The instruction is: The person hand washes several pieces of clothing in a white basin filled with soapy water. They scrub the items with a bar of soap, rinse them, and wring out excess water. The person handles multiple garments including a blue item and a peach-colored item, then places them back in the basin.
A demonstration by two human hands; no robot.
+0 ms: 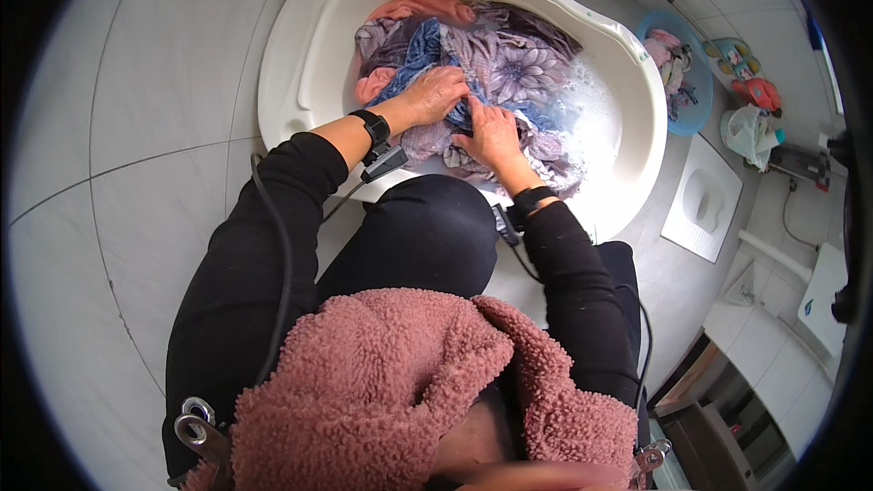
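Observation:
A white plastic bathtub point(631, 150) holds soapy water and a heap of wet laundry. Both hands are on a blue patterned cloth point(424, 48) in the middle of the heap. My left hand point(438, 93) has its fingers curled on a bunched part of it. Close by on the right, my right hand point(490, 133) presses on the cloth, its thumb apart from the fingers. Around them lies a greyish-purple cloth with a flower print point(522, 71), and a coral cloth point(423, 7) shows at the far side. White suds point(590, 106) float at the tub's right.
A blue basin point(702, 99) with clothes stands right of the tub, near slippers point(733, 58) and a small bin with a plastic bag point(743, 133). A white squat toilet point(702, 198) is set in the floor. Cables run along both my arms, and my knee is close to the tub's near rim.

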